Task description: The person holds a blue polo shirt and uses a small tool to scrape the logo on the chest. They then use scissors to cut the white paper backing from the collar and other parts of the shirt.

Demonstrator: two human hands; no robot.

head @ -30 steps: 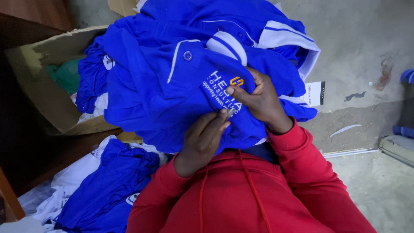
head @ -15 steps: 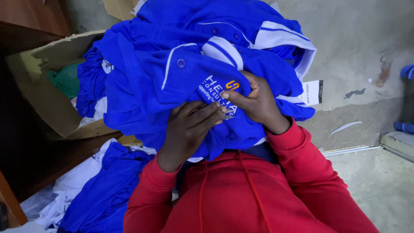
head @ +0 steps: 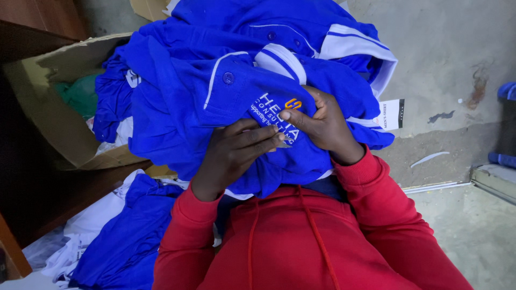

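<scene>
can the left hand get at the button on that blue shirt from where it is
Probably yes. The left hand rests on the blue shirt just below the button, which lies uncovered on the placket. The right hand grips the cloth off to the side, leaving that way free.

Shirt [head: 188, 107] lies on the lap, atop a heap of shirts [head: 279, 21] reaching away from the person. Left hand [head: 234, 156] and right hand [head: 322, 126] rest on it, fingertips meeting at the chest logo [head: 271, 110]. Box [head: 48, 107] left of the heap. More shirts [head: 123, 236] on the floor, lower left. Tag [head: 392, 114] at the heap's right edge.
</scene>
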